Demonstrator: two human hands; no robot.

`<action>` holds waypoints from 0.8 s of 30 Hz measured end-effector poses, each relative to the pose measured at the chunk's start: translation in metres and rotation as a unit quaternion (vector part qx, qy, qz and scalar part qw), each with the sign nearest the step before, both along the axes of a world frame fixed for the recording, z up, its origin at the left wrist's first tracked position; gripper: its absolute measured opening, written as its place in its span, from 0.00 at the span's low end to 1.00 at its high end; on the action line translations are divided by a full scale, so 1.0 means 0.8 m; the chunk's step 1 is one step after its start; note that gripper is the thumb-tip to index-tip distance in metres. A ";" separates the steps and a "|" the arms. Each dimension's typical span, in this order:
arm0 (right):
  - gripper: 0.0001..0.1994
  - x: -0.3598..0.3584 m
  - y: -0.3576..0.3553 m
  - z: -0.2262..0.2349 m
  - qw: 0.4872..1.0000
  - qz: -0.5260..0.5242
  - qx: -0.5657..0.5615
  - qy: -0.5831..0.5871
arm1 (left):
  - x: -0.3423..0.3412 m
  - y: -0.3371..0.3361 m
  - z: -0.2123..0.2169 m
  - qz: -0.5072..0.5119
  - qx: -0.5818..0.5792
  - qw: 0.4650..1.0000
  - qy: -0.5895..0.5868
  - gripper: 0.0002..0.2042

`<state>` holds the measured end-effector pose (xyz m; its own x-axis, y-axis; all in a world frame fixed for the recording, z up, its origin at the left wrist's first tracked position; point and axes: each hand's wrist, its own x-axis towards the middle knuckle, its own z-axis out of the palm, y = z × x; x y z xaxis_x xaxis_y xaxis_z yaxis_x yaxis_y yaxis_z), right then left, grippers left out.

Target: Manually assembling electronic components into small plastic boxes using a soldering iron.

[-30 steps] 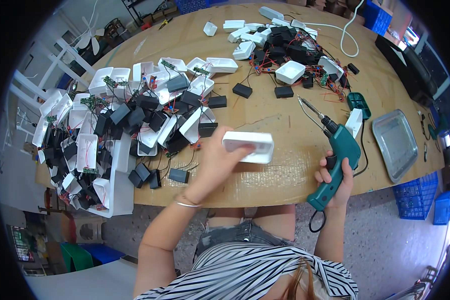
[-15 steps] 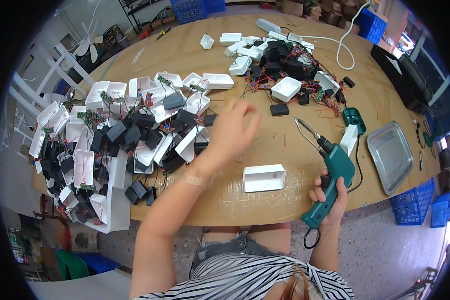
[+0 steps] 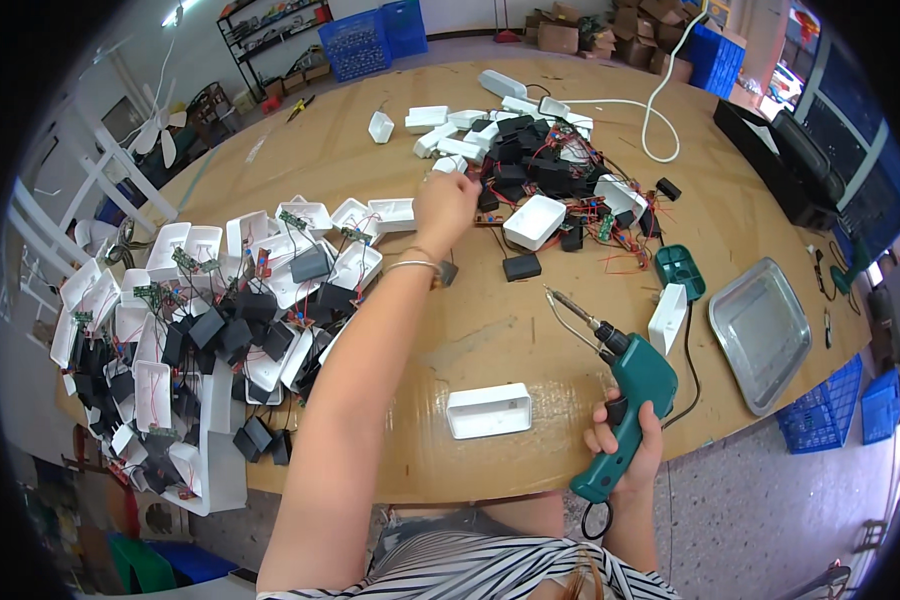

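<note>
This is a workshop. A big wooden table [image 3: 370, 150] is covered with white plastic cases [image 3: 200, 250], black boxes and red wires [image 3: 570, 160]. Blue crates [image 3: 365, 35] and cardboard boxes [image 3: 560, 30] sit along the top of the frame.

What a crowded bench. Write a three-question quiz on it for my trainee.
1. Fill in: the left hand reaches to the ____ (near/far) pile of parts.
2. True or false: the right hand holds a green soldering gun in its grip.
3. The white case near the table edge is: A in the left hand; B lying alone on the table; C stacked on another case.

Key: 1 far; 2 true; 3 B.
</note>
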<state>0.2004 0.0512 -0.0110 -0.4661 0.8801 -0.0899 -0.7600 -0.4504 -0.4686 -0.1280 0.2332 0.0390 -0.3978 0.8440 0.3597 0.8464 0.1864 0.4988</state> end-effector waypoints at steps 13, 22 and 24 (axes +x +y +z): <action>0.20 -0.008 -0.001 0.011 0.997 -0.030 0.044 -0.059 | 0.021 -0.245 0.074 -0.171 0.166 0.859 -0.454 0.12; 0.29 -0.039 -0.073 0.048 0.982 -0.034 0.184 -0.025 | 0.076 -0.339 0.003 -0.226 0.037 0.871 -0.435 0.09; 0.31 -0.057 -0.083 0.060 0.965 -0.071 0.186 -0.168 | 0.087 -0.346 0.004 -0.330 0.031 0.868 -0.369 0.09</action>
